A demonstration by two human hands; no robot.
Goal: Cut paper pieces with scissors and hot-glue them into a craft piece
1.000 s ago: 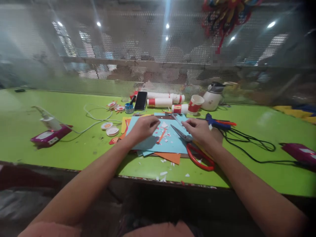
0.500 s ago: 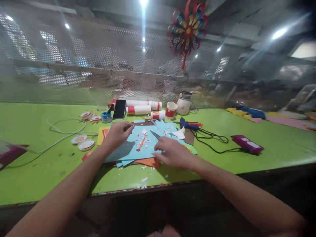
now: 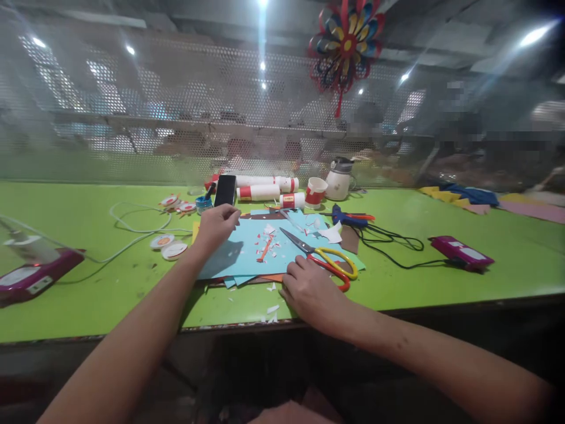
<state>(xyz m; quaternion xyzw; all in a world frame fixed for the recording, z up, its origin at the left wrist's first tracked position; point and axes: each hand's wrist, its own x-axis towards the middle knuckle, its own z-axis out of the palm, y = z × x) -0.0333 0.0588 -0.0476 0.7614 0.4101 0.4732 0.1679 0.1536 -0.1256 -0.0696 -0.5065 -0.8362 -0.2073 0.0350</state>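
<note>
Head view: left hand [image 3: 217, 225] resting on the top left corner of the blue paper sheet [image 3: 247, 250], fingers curled, pinning it flat; whether anything small is pinched there, cannot tell. Right hand [image 3: 311, 292] empty and relaxed on the table edge [image 3: 132, 294], just beside the scissors [image 3: 322, 256], not touching them. Sheet at the middle of the table, over other coloured sheets. Probably light, thin and floppy, easy to crease; best taken by an edge or corner. One pair of scissors, one phone [image 3: 225, 189], two white round lids [image 3: 168, 246], many small paper scraps [image 3: 268, 244].
</note>
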